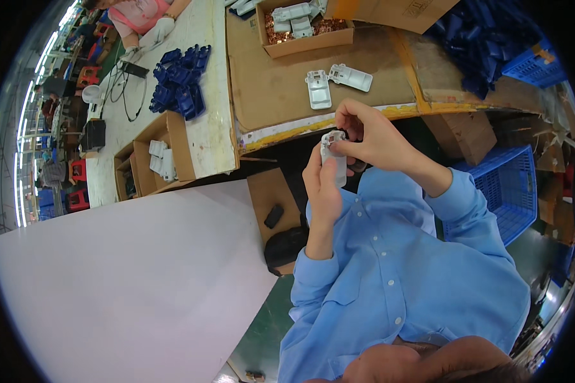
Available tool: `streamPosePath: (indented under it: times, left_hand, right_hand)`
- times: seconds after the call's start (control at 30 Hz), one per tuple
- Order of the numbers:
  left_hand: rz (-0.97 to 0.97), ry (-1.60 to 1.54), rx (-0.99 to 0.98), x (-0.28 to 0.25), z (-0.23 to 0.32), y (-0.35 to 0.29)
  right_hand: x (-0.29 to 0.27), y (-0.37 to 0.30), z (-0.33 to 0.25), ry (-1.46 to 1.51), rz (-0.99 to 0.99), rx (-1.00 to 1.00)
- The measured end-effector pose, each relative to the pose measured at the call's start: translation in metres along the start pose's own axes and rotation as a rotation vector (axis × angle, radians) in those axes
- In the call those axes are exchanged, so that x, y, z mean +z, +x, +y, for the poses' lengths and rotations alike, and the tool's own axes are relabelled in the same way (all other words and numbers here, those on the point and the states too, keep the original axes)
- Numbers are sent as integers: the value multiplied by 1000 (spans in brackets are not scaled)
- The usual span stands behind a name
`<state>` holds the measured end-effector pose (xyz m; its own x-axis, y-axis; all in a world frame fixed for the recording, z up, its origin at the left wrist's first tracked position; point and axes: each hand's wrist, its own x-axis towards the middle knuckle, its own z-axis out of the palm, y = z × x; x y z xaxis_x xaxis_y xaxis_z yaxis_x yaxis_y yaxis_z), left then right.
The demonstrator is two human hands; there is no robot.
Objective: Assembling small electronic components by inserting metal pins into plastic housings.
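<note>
My left hand (324, 190) is closed round a white plastic housing (333, 167), held upright just off the near edge of the table. At its upper end my right hand (372, 137) bends in, thumb and fingers pressed close to the top of the part. Whether a small piece sits between those fingers is hidden. Two more white housings, one upright (319, 90) and one slanted (351, 77), lie on the brown tabletop (271, 89) beyond my hands.
A cardboard box (310, 46) holds white housings and small copper-coloured pieces. Blue plastic parts (180, 83) lie on the left table. Another box (163, 156) holds white parts. A blue crate (501, 191) stands at right. Across the left table, another person's gloved hand (160, 30) shows.
</note>
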<state>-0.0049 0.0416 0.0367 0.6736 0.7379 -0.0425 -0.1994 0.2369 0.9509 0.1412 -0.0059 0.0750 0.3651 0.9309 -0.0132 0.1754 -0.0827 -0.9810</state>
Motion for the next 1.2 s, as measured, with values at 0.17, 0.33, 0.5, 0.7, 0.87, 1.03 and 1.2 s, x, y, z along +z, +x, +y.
streamPosePath:
  times: [0.17,0.33,0.5,0.7,0.87,1.03,1.2]
  left_hand:
    - [36,76,-40,5,4,2]
    - [34,113,-49,8,-2,7]
    - [64,173,-68,13,-2,9]
    - [22,230,-88,9,-4,11]
    - [19,247,-91,11,-8,7]
    - [33,273,-60,13,-9,5]
    - [32,247,-77,10,-1,11]
  right_hand:
    - [-1,-3,-4,-136,-1,-72]
    - [-4,-7,1,-229,57,-174]
    - [-7,-4,5,-252,63,-183]
    - [-13,2,3,-103,-35,4]
    - [-15,4,12,-205,-53,-46]
    - [-10,-1,12,-190,-32,-18]
    - [-13,0,-1,-175,-51,-43]
